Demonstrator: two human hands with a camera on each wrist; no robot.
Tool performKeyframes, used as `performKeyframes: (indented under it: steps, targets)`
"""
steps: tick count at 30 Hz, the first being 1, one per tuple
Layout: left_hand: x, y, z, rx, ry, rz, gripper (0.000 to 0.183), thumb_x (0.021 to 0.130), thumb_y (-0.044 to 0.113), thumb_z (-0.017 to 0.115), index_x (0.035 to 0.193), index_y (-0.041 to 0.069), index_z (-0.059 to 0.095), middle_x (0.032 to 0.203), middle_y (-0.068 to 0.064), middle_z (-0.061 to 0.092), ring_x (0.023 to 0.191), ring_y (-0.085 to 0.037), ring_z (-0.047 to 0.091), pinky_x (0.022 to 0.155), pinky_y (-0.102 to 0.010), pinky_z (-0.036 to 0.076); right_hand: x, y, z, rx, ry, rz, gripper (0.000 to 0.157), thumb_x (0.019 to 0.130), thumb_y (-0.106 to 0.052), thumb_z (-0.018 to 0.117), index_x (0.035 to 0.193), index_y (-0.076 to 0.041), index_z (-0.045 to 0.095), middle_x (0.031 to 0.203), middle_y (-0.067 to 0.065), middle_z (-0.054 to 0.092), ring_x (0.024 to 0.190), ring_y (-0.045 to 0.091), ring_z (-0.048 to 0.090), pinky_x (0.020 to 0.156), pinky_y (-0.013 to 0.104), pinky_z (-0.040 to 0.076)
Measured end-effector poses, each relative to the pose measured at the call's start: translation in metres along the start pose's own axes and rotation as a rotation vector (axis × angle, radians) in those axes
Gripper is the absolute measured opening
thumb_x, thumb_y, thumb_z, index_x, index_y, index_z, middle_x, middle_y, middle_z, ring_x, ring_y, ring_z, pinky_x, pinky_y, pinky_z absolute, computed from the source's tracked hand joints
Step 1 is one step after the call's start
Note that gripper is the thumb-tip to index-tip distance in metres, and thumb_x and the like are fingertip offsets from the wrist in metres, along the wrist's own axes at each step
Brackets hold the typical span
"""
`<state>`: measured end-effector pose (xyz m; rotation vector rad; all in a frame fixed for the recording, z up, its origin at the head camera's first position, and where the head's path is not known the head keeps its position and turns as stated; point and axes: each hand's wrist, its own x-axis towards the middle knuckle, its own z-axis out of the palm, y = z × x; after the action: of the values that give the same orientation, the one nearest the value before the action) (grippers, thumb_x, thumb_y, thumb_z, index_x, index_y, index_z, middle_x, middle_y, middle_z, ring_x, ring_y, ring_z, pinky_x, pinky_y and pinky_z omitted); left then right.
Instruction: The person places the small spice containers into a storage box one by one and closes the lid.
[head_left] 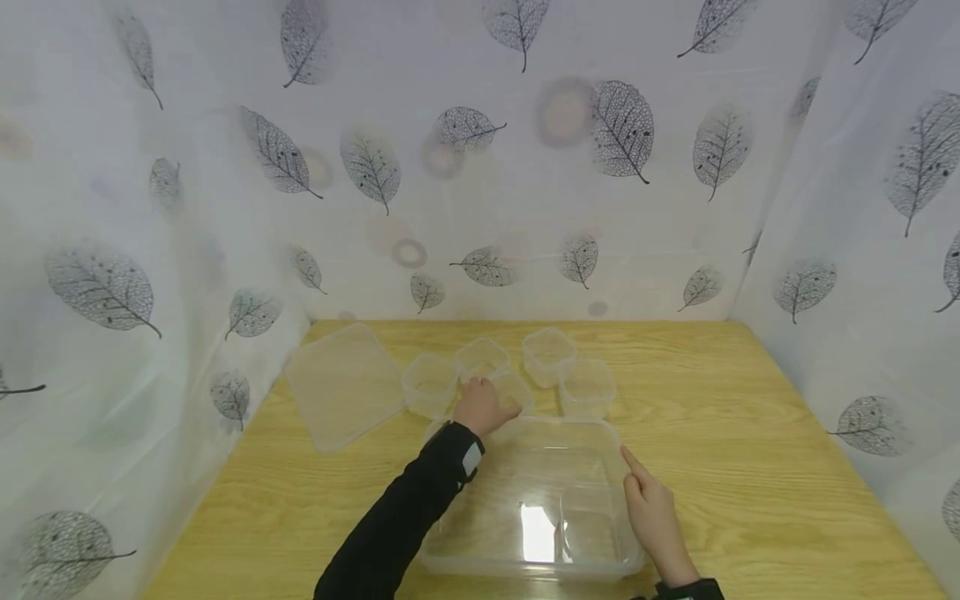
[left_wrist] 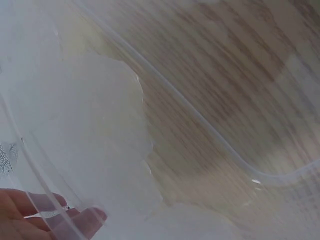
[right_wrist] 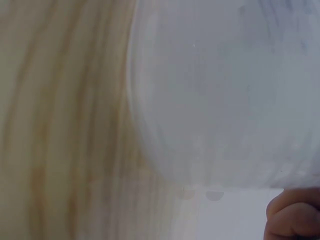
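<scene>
A large clear plastic box (head_left: 555, 571) stands on the table in front of me, with a small clear container (head_left: 592, 533) in its near right corner. My left hand (head_left: 480, 408) reaches across the box and grips a small clear plastic container (head_left: 516, 390) just beyond the far rim. In the left wrist view its fingers (left_wrist: 90, 220) show partly through clear plastic. My right hand (head_left: 656, 508) touches the box's right side, index finger straight along the wall. In the right wrist view, the translucent box wall (right_wrist: 225, 110) fills much of the frame, with fingers at the lower right.
Several more small clear containers stand behind the box, among them one at the left (head_left: 429, 383) and one at the right (head_left: 588, 387). A flat clear lid (head_left: 345, 387) lies at the far left. A leaf-patterned curtain (head_left: 525, 192) closes off the wooden table's (head_left: 757, 483) back and sides.
</scene>
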<state>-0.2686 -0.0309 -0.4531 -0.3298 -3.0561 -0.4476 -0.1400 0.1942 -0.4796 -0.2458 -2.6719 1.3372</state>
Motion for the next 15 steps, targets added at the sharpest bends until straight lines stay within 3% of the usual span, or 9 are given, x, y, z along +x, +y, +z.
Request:
performKeyframes:
  steps: [10,15]
  targets:
    - [0.003,0.0,-0.0026,-0.096,-0.03,-0.036,0.074,0.063,0.051,0.053,0.102,-0.011,0.042,0.097,-0.024,0.04,0.074,-0.03,0.046,0.059,-0.035,0.04,-0.0005,0.0016,-0.001,0.013,-0.007,-0.006,0.037,0.083,-0.012,0.029,0.12,-0.012,0.035,0.042,0.0,0.029,0.03,0.006,0.02,0.026,0.019,0.025]
    - [0.0056,-0.0052,-0.0023,-0.189,-0.053,-0.034,0.076,0.062,0.047,0.056,0.106,-0.013,0.038,0.101,-0.026,0.037,0.079,-0.033,0.045,0.063,-0.037,0.039,-0.0012,0.0,0.0004,0.016,-0.01,0.003,0.037,0.084,-0.014,0.028,0.12,-0.012,0.035,0.045,0.002,0.032,0.03,0.006,0.021,0.026,0.02,0.025]
